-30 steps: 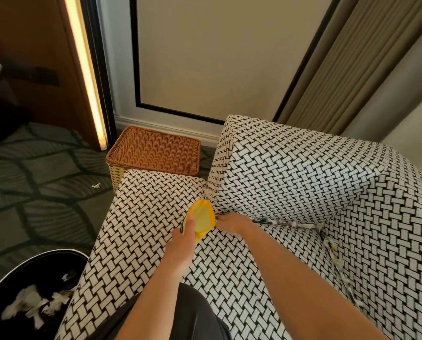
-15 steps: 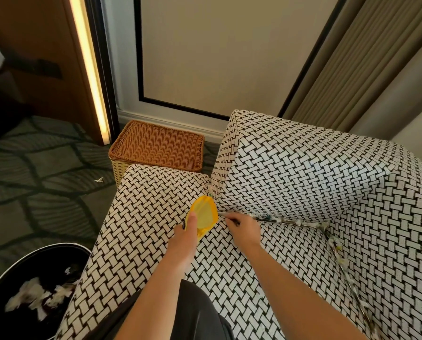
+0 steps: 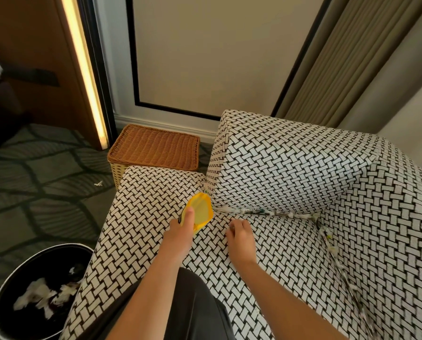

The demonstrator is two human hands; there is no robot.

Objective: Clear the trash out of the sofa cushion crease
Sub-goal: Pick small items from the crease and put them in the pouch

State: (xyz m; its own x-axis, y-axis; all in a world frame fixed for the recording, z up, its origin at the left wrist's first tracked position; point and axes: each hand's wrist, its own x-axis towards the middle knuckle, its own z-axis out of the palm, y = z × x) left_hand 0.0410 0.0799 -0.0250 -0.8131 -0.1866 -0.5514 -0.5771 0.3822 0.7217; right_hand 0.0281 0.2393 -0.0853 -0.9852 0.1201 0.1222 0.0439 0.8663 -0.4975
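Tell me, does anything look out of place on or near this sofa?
Yes. Paper scraps are wedged along the crease under the back cushion, and more run down the side crease. One scrap lies on the carpet by the basket, outside the bin.

The sofa (image 3: 291,168) has a black-and-white basketweave print, and the trash (image 3: 261,212) lining its crease is white, flecked with dark and green. The pouch (image 3: 201,211) is bright yellow. The wicker basket (image 3: 156,148) is orange-brown over pale woven sides, the bin (image 3: 57,261) black with white scraps, and the carpet (image 3: 40,173) grey-green with dark leaf outlines.
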